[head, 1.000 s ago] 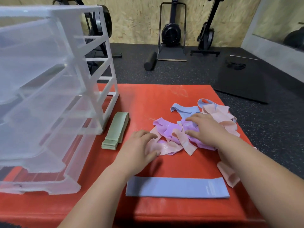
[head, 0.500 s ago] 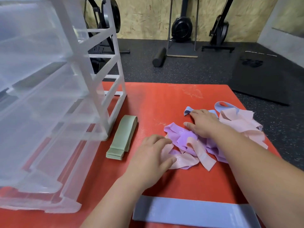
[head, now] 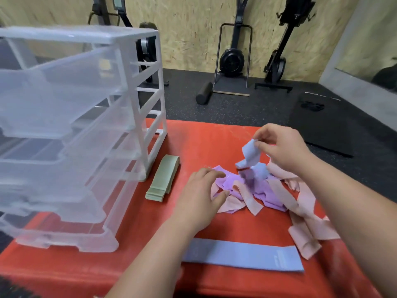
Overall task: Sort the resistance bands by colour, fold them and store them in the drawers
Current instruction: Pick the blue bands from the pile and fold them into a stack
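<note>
The right hand [head: 279,147] has been lifted off the heap of bands [head: 272,196], on which it was lying flat half a second ago. A blue band [head: 250,154], earlier half buried on the side of the heap toward the counter's far edge, is now pinched at one end between thumb and fingers and has been drawn upward, its lower end trailing into the heap.
</note>
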Available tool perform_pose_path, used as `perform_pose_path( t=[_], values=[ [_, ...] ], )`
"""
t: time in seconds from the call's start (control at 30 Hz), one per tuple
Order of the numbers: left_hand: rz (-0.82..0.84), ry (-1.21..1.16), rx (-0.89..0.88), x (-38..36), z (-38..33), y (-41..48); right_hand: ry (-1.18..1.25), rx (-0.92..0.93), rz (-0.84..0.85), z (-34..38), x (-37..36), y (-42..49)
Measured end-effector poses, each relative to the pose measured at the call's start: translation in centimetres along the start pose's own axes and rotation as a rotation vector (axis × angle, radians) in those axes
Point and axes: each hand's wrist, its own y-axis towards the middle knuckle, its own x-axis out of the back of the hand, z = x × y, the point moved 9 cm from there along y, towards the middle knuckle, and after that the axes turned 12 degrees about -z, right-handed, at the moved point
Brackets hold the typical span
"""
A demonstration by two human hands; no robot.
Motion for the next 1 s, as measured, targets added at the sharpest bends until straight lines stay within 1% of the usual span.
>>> perform_pose_path(
  t=[0.07, 0.17, 0.33, 0.4, 0.47, 0.6, 0.7, 0.8, 0.87, 0.93, 1.0],
  values=[
    [-0.025, -0.028, 0.005, 0.8, -0.9, -0.3, 0.049, 0.006, -0.020, 1.6, 1.5, -1.4],
    [-0.066, -0.112, 0.023, 2.0, -2.5, -1.1, 0.171, -0.035, -0.054, 3.1, 3.1, -4.2],
    [-0.066, -0.371, 0.226, 2.4, -3.1, -1.9, 0.388, -0.166, -0.094, 4.5, 4.7, -9.9],
    [-0.036, -0.460, 0.260, 2.4, -4.2, -2.4, 0.468, -0.228, -0.112, 4.9, 5.1, -11.9],
    [-0.018, -0.524, 0.249, 2.6, -5.7, -3.0, 0.526, -0.265, -0.132, 5.5, 5.3, -13.5],
    [-0.056, -0.617, 0.192, 3.2, -8.3, -3.6, 0.587, -0.305, -0.162, 7.1, 5.6, -16.2],
    [-0.081, -0.625, 0.161, 3.6, -8.9, -3.9, 0.609, -0.317, -0.160, 7.6, 5.8, -18.4],
    [0.012, -0.561, 0.112, 3.5, -9.5, -4.4, 0.606, -0.259, -0.131, 8.5, 6.2, -20.2],
    [0.099, -0.533, 0.100, 3.1, -9.9, -5.3, 0.599, -0.252, -0.175, 8.2, 6.7, -21.2],
    [0.182, -0.560, 0.134, 2.7, -9.9, -6.4, 0.634, -0.305, -0.244, 6.8, 6.7, -22.1],
    [0.273, -0.565, 0.175, 2.4, -9.5, -7.8, 0.687, -0.386, -0.268, 5.4, 6.1, -22.8]
  ],
)
